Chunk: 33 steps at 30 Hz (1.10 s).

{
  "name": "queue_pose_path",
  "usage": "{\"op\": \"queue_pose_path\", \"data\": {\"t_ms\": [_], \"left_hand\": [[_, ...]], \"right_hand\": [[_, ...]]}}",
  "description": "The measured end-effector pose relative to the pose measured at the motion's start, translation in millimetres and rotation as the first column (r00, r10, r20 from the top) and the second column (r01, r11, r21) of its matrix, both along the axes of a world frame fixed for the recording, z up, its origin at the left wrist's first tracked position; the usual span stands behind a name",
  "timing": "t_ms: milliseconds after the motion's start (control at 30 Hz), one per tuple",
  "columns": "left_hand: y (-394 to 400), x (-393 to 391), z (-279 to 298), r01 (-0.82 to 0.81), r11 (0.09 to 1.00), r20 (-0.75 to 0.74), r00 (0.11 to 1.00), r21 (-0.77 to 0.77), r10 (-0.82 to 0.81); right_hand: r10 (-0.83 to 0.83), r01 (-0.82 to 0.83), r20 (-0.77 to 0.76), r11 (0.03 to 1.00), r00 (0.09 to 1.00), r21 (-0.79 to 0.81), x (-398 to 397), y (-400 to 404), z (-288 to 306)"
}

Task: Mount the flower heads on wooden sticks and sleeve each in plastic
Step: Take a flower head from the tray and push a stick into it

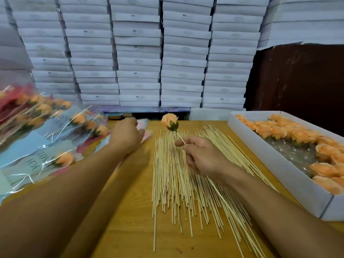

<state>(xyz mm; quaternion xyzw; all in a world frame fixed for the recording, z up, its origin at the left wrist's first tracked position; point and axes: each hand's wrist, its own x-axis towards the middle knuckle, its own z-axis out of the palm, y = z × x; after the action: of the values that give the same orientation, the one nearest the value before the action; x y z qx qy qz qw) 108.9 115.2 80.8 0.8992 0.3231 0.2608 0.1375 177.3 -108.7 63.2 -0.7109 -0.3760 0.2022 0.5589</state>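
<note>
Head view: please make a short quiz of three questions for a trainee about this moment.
1. True or false: the right hand holds a stick with a flower head mounted.
2. Where are the loose flower heads? A) white tray B) table C) left hand
3. Fill in: the left hand reaches for the plastic ____.

Key: 1 true; 2 A; 3 sleeves.

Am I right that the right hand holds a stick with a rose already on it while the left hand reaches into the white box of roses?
Not quite. In the head view the left hand reaches to the plastic sleeves at the table's far left, not the white box. The right hand does hold the stick with the rose on it.
</note>
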Motion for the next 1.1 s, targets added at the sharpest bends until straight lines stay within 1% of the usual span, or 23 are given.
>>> {"op": "queue_pose_path", "data": {"t_ms": [33, 100, 167, 233, 367, 467, 633, 800, 867, 967, 1033, 1100], "left_hand": [[6.4, -4.4, -3.1, 0.004, 0.999, -0.114, 0.994, 0.054, 0.002], [16.8, -10.3, -11.9, 0.019, 0.991, -0.319, 0.947, 0.130, 0.024], [24.7, -12.4, -21.8, 0.032, 0.989, -0.435, 0.900, 0.144, 0.034], [30.2, -12.6, -30.7, 0.031, 0.987, -0.487, 0.872, 0.156, 0.049], [32.4, -11.4, -42.6, 0.003, 0.988, -0.453, 0.889, 0.154, 0.068], [31.6, -10.3, -41.5, -0.002, 0.988, -0.455, 0.888, 0.156, 0.074], [40.9, -10.1, -24.6, -0.005, 0.999, -0.427, 0.904, 0.040, 0.022], [53.9, -18.3, -18.1, 0.004, 0.996, -0.406, 0.913, 0.085, 0.031], [53.5, -21.5, -15.7, -0.004, 0.991, -0.373, 0.926, 0.135, 0.055], [41.4, -24.0, -4.1, -0.017, 0.972, -0.303, 0.949, 0.235, 0.090], [25.6, -25.8, 6.8, 0.008, 0.960, -0.263, 0.962, 0.280, 0.069], [1.3, -30.8, 15.5, 0.059, 0.945, -0.235, 0.972, 0.323, 0.019]], "right_hand": [[-0.006, 0.006, 0.000, 1.000, 1.000, 0.006, 0.4, 0.1, 0.0], [-0.011, 0.011, 0.004, 1.000, 1.000, 0.007, 1.2, 0.1, -0.2], [-0.009, 0.009, 0.006, 1.000, 1.000, 0.006, 1.8, -0.5, -0.7], [-0.005, 0.005, 0.009, 1.000, 1.000, 0.003, 2.2, -0.8, -1.0], [-0.004, 0.004, 0.009, 1.000, 1.000, 0.001, 3.3, 0.3, -1.7], [-0.009, 0.009, 0.008, 1.000, 1.000, 0.004, 3.9, 1.1, -2.6], [0.003, -0.003, -0.012, 1.000, 1.000, 0.020, 5.4, 1.6, -4.4], [0.007, -0.007, -0.012, 1.000, 1.000, -0.002, 8.1, 1.1, -6.4], [0.012, -0.012, -0.067, 1.000, 0.998, -0.011, 9.4, 0.7, -6.8], [0.021, -0.024, -0.241, 1.000, 0.970, -0.010, 9.7, 1.4, -5.9], [0.015, -0.006, -0.340, 1.000, 0.940, 0.025, 9.8, 1.6, -4.2], [-0.002, 0.025, -0.370, 0.998, 0.929, 0.058, 10.3, 1.1, -2.2]]}}
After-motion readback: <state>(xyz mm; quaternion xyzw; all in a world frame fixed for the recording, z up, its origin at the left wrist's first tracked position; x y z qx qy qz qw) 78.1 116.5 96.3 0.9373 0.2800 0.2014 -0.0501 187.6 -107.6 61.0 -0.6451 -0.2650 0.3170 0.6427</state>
